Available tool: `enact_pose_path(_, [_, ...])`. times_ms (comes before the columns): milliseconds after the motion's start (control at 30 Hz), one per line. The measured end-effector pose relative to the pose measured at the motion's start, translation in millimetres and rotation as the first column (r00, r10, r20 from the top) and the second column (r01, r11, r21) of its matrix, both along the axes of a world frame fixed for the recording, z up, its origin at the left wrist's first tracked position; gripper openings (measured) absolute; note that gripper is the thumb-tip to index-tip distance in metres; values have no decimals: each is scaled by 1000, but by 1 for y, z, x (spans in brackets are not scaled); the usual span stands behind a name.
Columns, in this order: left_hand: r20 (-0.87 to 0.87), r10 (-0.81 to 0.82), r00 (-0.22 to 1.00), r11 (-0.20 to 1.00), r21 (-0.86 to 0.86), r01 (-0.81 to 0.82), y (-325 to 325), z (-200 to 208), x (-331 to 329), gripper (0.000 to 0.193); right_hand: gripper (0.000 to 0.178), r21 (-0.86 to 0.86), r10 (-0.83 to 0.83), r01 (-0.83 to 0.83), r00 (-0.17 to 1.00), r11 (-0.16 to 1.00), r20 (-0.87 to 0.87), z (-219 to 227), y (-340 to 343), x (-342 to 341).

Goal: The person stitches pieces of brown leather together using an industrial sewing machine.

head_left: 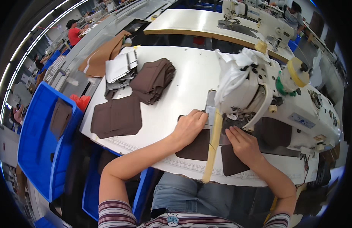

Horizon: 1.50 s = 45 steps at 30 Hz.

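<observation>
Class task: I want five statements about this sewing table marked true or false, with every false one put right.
1. The left hand and right hand are both near the white sewing machine. True.
2. The stack of brown pieces lies to the right of the sewing machine. False: it lies to the left of it.
3. A yellow strip runs down between the two hands. True.
4. The large blue bin at the far left holds a brown piece. True.
5. The person's sleeves are plain white. False: they are striped.
</observation>
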<state>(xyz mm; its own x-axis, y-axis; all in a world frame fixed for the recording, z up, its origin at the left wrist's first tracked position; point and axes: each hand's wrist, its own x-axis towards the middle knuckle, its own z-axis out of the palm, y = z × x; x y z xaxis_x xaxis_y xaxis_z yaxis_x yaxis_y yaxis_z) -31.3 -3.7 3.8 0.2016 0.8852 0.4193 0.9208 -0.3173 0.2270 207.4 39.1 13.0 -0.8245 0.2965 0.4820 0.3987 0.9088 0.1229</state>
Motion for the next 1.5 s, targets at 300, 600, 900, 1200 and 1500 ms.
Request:
enact_pose_path(300, [-27, -328, 944, 938, 113, 329, -7, 2, 6, 23, 26, 43, 40, -37, 996, 998, -80, -4, 11, -1])
enact_pose_path(600, [-165, -438, 884, 882, 110, 458, 14, 7, 3, 25, 30, -30, 25, -28, 997, 999, -79, -19, 23, -4])
enact_pose_path(900, [-161, -417, 895, 887, 145, 439, 21, 17, 2, 27, 32, -45, 49, -53, 994, 998, -97, -21, 26, -4])
enact_pose_path(1200, [-174, -404, 898, 878, 204, 434, 23, 3, 13, 26, 13, 4, 53, -53, 995, 999, -85, -22, 27, -6])
enact_pose_path(1500, [-189, -412, 891, 874, 194, 446, 26, 3, 11, 21, 7, 32, 55, -50, 985, 998, -162, -19, 25, -9])
